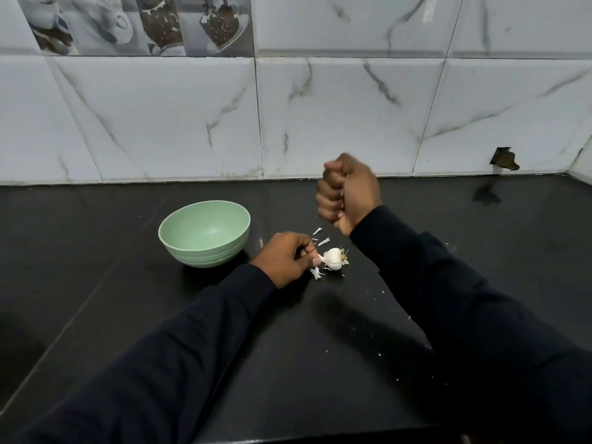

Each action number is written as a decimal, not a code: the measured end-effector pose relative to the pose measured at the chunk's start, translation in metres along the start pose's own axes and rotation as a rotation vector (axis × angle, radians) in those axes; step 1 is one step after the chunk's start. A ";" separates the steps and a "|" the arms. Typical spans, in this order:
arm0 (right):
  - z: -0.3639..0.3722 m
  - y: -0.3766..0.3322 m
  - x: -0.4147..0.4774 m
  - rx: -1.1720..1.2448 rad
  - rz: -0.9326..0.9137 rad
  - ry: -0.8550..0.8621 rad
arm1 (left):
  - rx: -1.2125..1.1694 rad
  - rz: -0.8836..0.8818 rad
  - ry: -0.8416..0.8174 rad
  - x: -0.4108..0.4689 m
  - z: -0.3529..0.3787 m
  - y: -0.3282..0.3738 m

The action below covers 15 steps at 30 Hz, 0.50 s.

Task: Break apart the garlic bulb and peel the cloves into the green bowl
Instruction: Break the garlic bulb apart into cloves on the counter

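A white garlic bulb (333,258) lies on its side on the black counter, roots pointing right. My left hand (286,258) pinches its stem end between thumb and fingers. My right hand (347,195) is clenched in a fist and held in the air above and slightly right of the bulb, with nothing visible in it. The green bowl (205,233) stands empty to the left of my left hand. Bits of white garlic skin (320,237) lie around the bulb.
The black counter (128,299) runs back to a marble-tiled wall (320,116). Small skin flakes (381,291) are scattered on the counter to the right and front. A hole (504,158) shows in the wall tile at the right.
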State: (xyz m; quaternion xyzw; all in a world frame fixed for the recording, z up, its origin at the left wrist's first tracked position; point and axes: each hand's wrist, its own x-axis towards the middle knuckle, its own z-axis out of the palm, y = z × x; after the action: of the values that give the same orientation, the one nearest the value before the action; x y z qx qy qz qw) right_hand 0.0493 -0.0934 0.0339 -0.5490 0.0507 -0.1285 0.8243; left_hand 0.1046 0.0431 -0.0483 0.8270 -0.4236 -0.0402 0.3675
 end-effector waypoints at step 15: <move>-0.006 -0.014 0.004 -0.082 0.033 -0.052 | 0.018 0.010 -0.012 0.001 -0.001 -0.001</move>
State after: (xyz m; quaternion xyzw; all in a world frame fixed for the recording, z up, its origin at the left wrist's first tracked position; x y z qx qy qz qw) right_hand 0.0493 -0.1048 0.0450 -0.5845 0.0437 -0.0985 0.8042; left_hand 0.1060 0.0433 -0.0481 0.8278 -0.4304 -0.0396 0.3577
